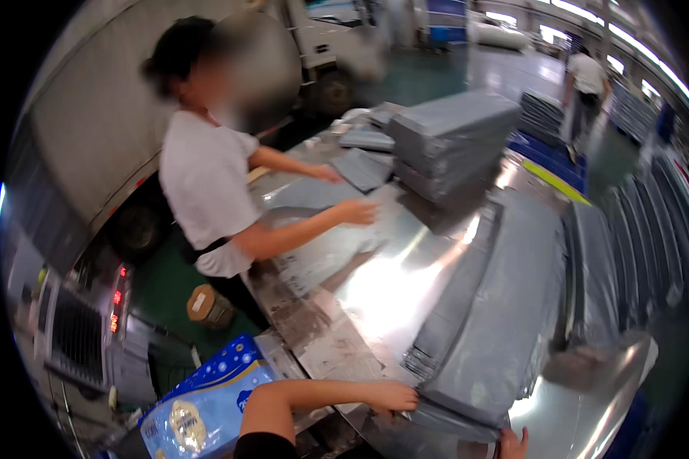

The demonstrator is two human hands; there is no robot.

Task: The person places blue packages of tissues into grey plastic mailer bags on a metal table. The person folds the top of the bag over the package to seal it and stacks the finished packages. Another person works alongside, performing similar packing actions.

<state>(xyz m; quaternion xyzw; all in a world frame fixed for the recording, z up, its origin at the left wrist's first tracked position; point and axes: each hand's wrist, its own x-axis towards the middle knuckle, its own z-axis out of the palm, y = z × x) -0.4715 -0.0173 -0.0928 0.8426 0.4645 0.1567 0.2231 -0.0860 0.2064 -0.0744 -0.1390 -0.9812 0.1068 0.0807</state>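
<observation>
A long stack of flat grey plastic bags (497,306) lies on the shiny metal table (360,298) in front of me. My left hand (392,395) has its fingers closed on the near left corner of this stack. At the near right corner, low in the picture, my right hand (513,444) grips the edge of the plastic, with one finger raised. Between both hands the lowest part of the near end sags a little. Much of my right hand is cut off or hidden.
Across the table, a co-worker (207,183) reaches over loose grey sheets (306,193). Tall grey bundles (455,138) stand at the back. More grey stacks (635,245) line the right. A blue printed package (207,402) is at my left; a truck (107,115) stands behind.
</observation>
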